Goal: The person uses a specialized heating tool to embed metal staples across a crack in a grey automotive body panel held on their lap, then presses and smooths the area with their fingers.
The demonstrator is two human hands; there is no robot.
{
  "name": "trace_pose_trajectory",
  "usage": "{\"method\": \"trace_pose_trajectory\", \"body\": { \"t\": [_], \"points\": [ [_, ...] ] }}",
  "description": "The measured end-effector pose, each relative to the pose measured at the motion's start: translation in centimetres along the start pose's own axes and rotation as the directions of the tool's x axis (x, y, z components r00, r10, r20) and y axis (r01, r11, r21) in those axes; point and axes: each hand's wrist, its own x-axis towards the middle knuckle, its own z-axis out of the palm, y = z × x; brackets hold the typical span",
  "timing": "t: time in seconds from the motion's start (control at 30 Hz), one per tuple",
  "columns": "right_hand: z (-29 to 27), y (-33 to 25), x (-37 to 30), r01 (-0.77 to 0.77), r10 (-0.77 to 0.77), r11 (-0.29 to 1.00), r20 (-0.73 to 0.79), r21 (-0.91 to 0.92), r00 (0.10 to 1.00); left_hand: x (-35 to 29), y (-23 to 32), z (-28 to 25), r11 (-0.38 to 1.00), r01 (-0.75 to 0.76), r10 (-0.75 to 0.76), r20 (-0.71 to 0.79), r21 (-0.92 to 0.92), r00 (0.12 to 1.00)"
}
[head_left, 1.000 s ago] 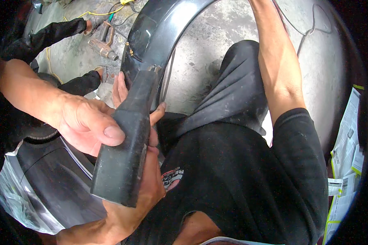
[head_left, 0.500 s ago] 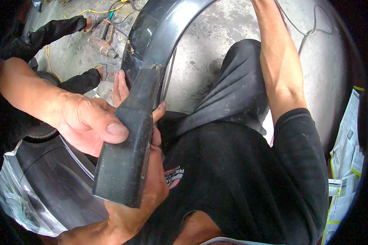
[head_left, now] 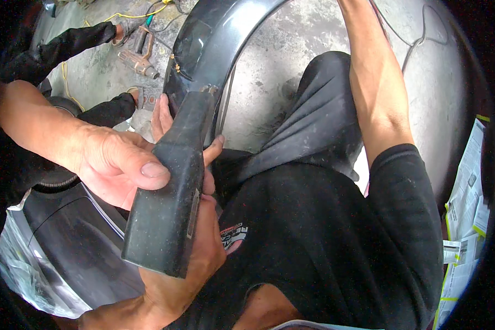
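A long curved black car panel (head_left: 165,220), shaped like a wheel-arch trim, runs from the lower middle up past the top edge. Its near end is matte and the arch beyond is glossy. From below, my left hand (head_left: 206,234) is closed around its near part, with most of its fingers hidden beneath. Another person's hand (head_left: 118,159) reaches in from the left and lays its thumb on top of the panel. Fingertips show at both sides of the panel; whose they are is hard to tell. My right arm (head_left: 374,82) stretches upward, its hand beyond the picture.
A heat-gun-like power tool (head_left: 139,62) lies on the concrete floor (head_left: 280,71) near another person's sandalled feet (head_left: 144,97). A yellow cable (head_left: 118,15) and a dark cord (head_left: 422,41) trail there. A dark car part (head_left: 77,231) with plastic film stands left; taped paper (head_left: 465,190) hangs right.
The panel's near end has shifted slightly left and up, turning a little so more of its right edge shows. The hands keep their places on it.
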Motion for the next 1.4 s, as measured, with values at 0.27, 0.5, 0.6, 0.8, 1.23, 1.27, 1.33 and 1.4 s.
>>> {"method": "trace_pose_trajectory", "body": {
  "t": [0.27,0.5,0.6,0.8,1.23,1.27,1.33,1.4],
  "points": [
    [0.1,0.2,0.2,0.029,-0.03,0.998,0.014,0.048,0.999,0.7,0.1,-0.2,1.0,-0.021,0.021,-0.009,0.007,1.0],
    [0.2,-0.6,-0.2,-0.013,0.013,1.0,-0.033,-0.001,0.999,1.0,-0.2,-1.9,0.999,-0.033,0.033,-0.015,0.019,0.999],
    [0.1,-0.5,-0.2,-0.01,0.01,1.0,-0.021,-0.002,1.0,1.2,-0.1,-1.3,0.999,-0.04,0.04,-0.019,0.023,0.999],
    [-0.2,-0.2,-0.1,-0.007,0.007,1.0,-0.014,-0.005,1.0,1.5,-0.2,0.2,0.998,-0.048,0.049,-0.029,0.028,0.998],
    [-0.1,-0.1,0.0,-0.005,0.005,1.0,-0.006,-0.006,1.0,0.6,-2.3,0.1,0.997,-0.068,0.069,-0.045,0.041,0.997],
    [0.2,-0.2,0.2,-0.002,0.002,1.0,0.001,-0.002,1.0,0.8,-1.0,0.0,0.996,-0.075,0.077,-0.049,0.042,0.996],
    [0.1,-0.1,0.1,-0.006,0.006,1.0,-0.003,-0.004,1.0,1.2,0.4,0.4,0.996,-0.074,0.077,-0.05,0.044,0.996],
    [-0.2,0.1,-0.1,-0.01,0.01,1.0,-0.008,-0.009,1.0,1.7,1.5,1.8,0.997,-0.069,0.071,-0.05,0.045,0.996]
  ]
}}
